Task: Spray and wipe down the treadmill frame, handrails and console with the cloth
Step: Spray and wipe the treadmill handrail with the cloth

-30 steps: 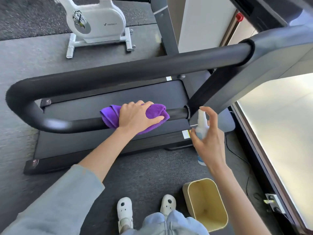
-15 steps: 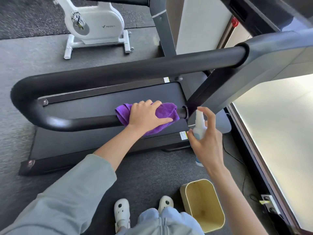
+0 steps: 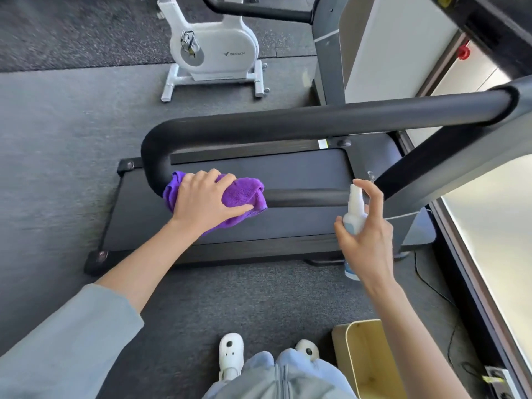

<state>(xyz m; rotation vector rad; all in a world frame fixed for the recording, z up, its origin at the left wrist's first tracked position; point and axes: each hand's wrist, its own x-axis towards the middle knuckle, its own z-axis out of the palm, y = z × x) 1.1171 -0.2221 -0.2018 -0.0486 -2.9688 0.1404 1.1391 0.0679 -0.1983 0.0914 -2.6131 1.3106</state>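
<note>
Cloth [image 3: 241, 197], purple and bunched, sits wrapped over the lower black handrail [image 3: 305, 197] right at its left bend. My left hand [image 3: 205, 201] lies on top of it, fingers curled over the far side and thumb stretched along the near edge, clamping cloth to rail. Most of the fabric is under the palm; only its left and right ends show.

Right hand [image 3: 367, 240] is closed around a small white spray bottle [image 3: 354, 210], held upright just near of the rail's right end, forefinger arched over the nozzle. I cannot tell whether the fingertip presses it. The bottle's body is largely hidden by the fingers; its base shows below the palm.

Upper run of the rail crosses farther off, joining the grey upright [image 3: 449, 180] at right. Treadmill deck [image 3: 259, 168] lies below on grey carpet. Console is cut off at the top right corner. White exercise bike [image 3: 213, 50] stands far; beige bin [image 3: 368, 361] near right, beside my white shoes [image 3: 230, 352].
</note>
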